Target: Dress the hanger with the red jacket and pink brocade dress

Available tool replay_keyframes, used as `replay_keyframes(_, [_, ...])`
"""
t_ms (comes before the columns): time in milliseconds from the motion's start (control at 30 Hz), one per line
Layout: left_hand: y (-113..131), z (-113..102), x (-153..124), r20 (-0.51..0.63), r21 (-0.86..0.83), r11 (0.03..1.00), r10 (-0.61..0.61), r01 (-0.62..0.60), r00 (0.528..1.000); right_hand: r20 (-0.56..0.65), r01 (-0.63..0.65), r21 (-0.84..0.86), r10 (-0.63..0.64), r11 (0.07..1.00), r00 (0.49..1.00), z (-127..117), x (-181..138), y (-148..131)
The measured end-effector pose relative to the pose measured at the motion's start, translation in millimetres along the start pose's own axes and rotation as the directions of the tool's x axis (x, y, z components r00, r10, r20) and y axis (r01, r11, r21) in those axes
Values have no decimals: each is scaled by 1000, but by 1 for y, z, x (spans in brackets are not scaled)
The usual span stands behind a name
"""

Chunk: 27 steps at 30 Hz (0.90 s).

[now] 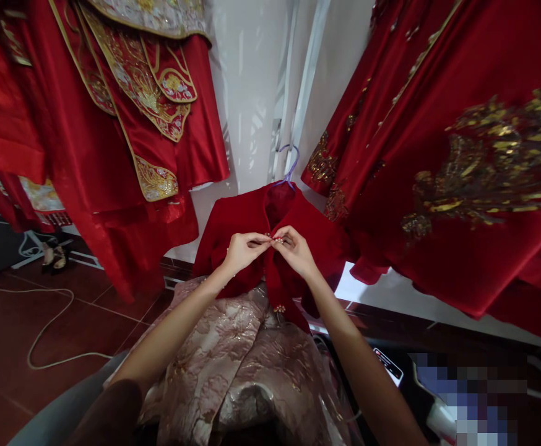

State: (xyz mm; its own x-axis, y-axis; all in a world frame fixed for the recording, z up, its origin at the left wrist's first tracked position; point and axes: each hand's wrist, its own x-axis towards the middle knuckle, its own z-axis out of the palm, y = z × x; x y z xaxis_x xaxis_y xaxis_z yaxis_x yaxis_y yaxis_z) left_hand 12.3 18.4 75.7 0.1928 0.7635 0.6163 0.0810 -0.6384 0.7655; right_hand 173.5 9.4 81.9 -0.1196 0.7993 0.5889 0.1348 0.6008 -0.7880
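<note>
A short red jacket hangs in front of me on a purple wire hanger. My left hand pinches one front edge just below the neckline. Tip to tip with it, my right hand is closed on the opposite front edge. Small shiny beads show at the right fingertips, apparently a beaded button, though the fingers partly cover it. Lower on the jacket front sits a gold, flower-like button. Beneath the jacket, a pale pink brocade garment with a metallic sheen spreads over my lap.
Red embroidered gowns hang at left and right. Behind the hanger stands a white metal rack post. A pale cable crosses the tiled floor near high-heeled shoes. A lit phone lies at lower right.
</note>
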Motion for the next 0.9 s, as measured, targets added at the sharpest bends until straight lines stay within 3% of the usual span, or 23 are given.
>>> replay_keyframes(267, [-8,4,8,8,27,999,35,-35,999,-77,72,-212,-90,975,993,4,1,2])
replay_keyframes(467, [-17,4,18,76,-2,999,32,-32,997,-127,116,-315,-163,942,978,7,3,-1])
replay_keyframes(667, [-18,16,14,17,-27,1000,-10,10,1000,-211,85,-331,-161,940,964,9,6,-1])
replay_keyframes(900, [-12,29,-3,-34,10,999,36,-36,999,-255,-8,-372,-94,928,962,13,1,-4])
